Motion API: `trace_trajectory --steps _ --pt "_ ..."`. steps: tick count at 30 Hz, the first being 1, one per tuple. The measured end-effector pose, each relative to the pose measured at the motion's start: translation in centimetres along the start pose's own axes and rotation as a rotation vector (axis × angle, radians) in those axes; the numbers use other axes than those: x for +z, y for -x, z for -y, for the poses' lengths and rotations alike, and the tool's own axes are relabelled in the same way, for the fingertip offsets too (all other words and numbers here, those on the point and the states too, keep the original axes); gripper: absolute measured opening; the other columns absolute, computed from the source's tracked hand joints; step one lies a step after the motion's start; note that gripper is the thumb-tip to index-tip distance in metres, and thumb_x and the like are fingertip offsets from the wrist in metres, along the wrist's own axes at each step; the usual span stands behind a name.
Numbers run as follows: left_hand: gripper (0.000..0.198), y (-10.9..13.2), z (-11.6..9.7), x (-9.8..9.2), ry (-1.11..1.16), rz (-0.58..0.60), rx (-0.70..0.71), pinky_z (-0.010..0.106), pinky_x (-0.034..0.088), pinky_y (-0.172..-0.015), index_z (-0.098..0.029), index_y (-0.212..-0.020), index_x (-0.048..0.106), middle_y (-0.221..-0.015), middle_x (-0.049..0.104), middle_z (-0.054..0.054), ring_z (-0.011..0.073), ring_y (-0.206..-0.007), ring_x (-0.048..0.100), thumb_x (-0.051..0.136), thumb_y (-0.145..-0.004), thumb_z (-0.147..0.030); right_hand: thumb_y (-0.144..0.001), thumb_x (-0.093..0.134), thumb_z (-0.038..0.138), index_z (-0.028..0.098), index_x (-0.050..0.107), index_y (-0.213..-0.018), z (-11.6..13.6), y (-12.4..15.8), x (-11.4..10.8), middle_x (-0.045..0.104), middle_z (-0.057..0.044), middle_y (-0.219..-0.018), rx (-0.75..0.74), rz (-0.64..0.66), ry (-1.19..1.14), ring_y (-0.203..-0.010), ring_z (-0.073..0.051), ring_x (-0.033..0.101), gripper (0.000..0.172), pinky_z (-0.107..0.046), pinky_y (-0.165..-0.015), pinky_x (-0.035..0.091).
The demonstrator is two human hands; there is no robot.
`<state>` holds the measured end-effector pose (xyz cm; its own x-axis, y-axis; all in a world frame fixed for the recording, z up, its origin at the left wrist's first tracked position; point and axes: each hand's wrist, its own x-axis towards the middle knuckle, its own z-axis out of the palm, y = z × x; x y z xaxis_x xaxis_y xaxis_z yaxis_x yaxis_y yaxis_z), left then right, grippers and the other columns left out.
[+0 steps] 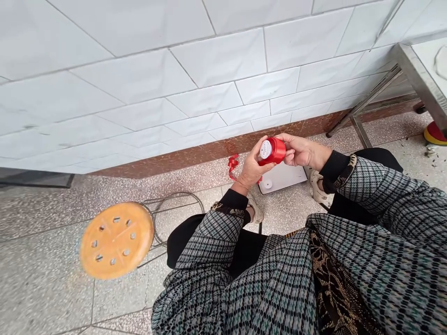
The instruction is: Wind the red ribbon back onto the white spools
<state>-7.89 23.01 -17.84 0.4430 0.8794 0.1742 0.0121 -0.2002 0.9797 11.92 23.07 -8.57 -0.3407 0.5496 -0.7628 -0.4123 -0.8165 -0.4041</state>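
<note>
I hold a small red round container (pixel 275 150) with a white label on its end, up in front of me over my knees. My left hand (pixel 252 166) curls around its left side, thumb against the labelled end. My right hand (pixel 301 150) grips it from the right with the fingers wrapped round. A red ribbon (pixel 232 166) dangles beside my left hand. Below the hands a white flat box (pixel 283 177) lies on the floor between my feet.
An orange round stool (pixel 117 239) with holes and a wire frame stands to my left on the speckled floor. A white tiled wall rises ahead. A metal table (pixel 415 77) with slanted legs is at the right, with a red and yellow object (pixel 435 133) under it.
</note>
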Motion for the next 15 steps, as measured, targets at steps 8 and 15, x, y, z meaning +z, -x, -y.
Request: trace_trajectory --steps 8,15 --pt "0.069 0.3 -1.0 1.9 0.113 -0.231 -0.278 0.032 0.059 -0.065 -0.025 -0.14 0.061 -0.091 0.073 0.004 0.0157 -0.07 0.068 0.072 -0.088 -0.07 -0.089 0.084 0.031 0.021 0.072 -0.085 -3.5 -0.7 1.1 0.067 -0.001 -0.079 -0.47 -0.057 0.224 -0.066 -0.011 0.049 0.016 -0.023 -0.058 0.042" --pt "0.043 1.0 -0.7 3.3 0.071 -0.348 -0.336 0.026 0.046 -0.059 -0.022 -0.097 0.064 -0.071 0.058 -0.002 0.0122 -0.062 0.053 0.068 -0.093 -0.065 -0.099 0.069 0.026 0.02 0.061 -0.08 -1.8 -2.0 0.5 0.057 0.002 -0.066 -0.454 -0.252 -0.03 -0.061 -0.011 0.047 0.021 -0.024 -0.059 0.038"
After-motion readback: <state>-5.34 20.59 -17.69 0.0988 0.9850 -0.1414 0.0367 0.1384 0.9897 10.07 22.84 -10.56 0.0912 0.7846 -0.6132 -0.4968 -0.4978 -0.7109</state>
